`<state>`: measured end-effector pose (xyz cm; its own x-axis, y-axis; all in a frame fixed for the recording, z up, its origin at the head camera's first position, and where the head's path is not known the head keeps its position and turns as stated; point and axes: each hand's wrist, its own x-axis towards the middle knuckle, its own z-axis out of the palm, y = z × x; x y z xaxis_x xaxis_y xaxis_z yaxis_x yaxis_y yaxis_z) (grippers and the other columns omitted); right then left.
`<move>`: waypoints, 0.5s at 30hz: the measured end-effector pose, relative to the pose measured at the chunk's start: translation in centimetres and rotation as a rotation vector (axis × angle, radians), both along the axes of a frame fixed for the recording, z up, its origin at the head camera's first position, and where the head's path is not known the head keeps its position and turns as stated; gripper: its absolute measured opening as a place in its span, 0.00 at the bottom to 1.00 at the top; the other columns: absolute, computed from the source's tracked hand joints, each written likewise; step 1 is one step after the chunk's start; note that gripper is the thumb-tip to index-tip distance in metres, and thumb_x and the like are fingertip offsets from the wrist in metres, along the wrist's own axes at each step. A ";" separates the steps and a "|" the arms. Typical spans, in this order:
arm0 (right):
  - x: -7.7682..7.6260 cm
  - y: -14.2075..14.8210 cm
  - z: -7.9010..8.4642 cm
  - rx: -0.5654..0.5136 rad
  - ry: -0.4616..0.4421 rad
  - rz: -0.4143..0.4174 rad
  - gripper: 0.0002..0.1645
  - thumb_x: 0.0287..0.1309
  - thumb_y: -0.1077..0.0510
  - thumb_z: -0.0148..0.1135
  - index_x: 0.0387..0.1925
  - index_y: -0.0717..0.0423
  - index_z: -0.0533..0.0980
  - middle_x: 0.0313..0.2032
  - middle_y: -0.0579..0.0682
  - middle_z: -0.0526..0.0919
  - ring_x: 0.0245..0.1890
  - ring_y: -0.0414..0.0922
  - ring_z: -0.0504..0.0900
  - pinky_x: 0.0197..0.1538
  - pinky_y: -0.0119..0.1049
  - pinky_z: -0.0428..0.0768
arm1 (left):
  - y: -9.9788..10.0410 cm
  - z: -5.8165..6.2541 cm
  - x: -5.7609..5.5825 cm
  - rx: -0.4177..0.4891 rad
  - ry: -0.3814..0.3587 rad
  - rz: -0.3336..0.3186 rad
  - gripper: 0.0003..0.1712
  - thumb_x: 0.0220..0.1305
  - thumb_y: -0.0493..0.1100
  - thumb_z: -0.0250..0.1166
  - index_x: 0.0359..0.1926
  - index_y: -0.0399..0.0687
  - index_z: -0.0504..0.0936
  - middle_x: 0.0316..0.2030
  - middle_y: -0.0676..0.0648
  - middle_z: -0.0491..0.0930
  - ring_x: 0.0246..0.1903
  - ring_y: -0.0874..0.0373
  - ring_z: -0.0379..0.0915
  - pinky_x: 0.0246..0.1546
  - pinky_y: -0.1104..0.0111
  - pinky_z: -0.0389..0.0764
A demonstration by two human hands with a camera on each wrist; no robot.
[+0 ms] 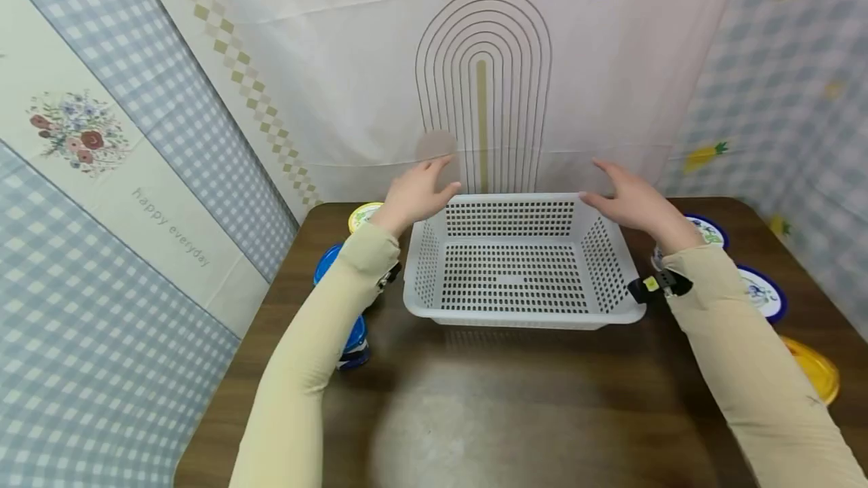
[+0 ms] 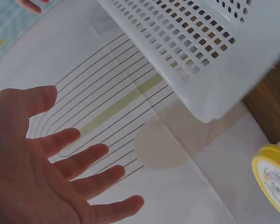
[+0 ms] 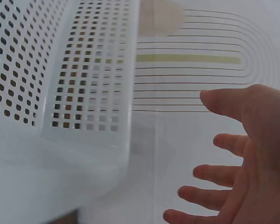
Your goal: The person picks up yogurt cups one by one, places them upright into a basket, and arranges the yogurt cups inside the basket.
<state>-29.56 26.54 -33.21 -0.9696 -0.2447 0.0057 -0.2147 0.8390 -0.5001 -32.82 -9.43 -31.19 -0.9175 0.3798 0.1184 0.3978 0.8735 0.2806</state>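
Note:
A white perforated plastic basket (image 1: 522, 316) sits on the dark wooden table, with nothing inside it. Over its far left corner hovers my left hand (image 1: 419, 194), fingers spread and holding nothing. In the left wrist view that hand (image 2: 60, 163) is apart from the basket wall (image 2: 210, 93). My right hand (image 1: 631, 202) is above the far right corner, thumb and fingers apart. The right wrist view shows a gap between this hand (image 3: 242, 158) and the basket rim (image 3: 129, 93).
Blue-lidded containers (image 1: 354, 341) and a yellow-rimmed lid (image 1: 364, 215) stand left of the basket. To the right are blue-rimmed lids (image 1: 762, 294) and an orange-yellow item (image 1: 814, 369), partly behind my sleeve. A patterned cloth (image 1: 353, 81) hangs behind the table (image 1: 488, 413).

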 end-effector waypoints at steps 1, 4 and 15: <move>0.3 0.1 0.0 -0.001 0.007 0.000 0.51 0.74 0.42 0.51 0.79 0.63 0.38 0.75 0.73 0.44 0.72 0.73 0.48 0.68 0.70 0.51 | -0.5 0.0 0.4 0.000 -0.008 0.001 0.38 0.76 0.61 0.50 0.79 0.55 0.55 0.75 0.44 0.60 0.71 0.45 0.59 0.67 0.45 0.64; 1.7 0.6 -0.4 -0.013 0.015 -0.004 0.51 0.74 0.42 0.52 0.79 0.61 0.37 0.76 0.73 0.43 0.73 0.73 0.46 0.68 0.70 0.50 | -2.0 -0.3 1.7 0.002 -0.041 -0.005 0.39 0.76 0.60 0.51 0.79 0.52 0.54 0.74 0.43 0.61 0.71 0.43 0.59 0.68 0.49 0.64; 5.6 1.4 -3.8 -0.035 -0.053 -0.126 0.54 0.74 0.41 0.50 0.76 0.71 0.35 0.71 0.82 0.46 0.68 0.79 0.50 0.64 0.74 0.55 | -4.8 -3.1 4.9 0.005 -0.153 0.020 0.41 0.73 0.57 0.57 0.78 0.43 0.56 0.69 0.37 0.69 0.66 0.41 0.68 0.63 0.47 0.71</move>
<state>-24.01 27.98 -37.01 -0.9918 -0.1217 -0.0396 -0.0815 0.8392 -0.5377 -27.95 -14.24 -34.26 -0.9324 0.3609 -0.0211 0.3326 0.8793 0.3410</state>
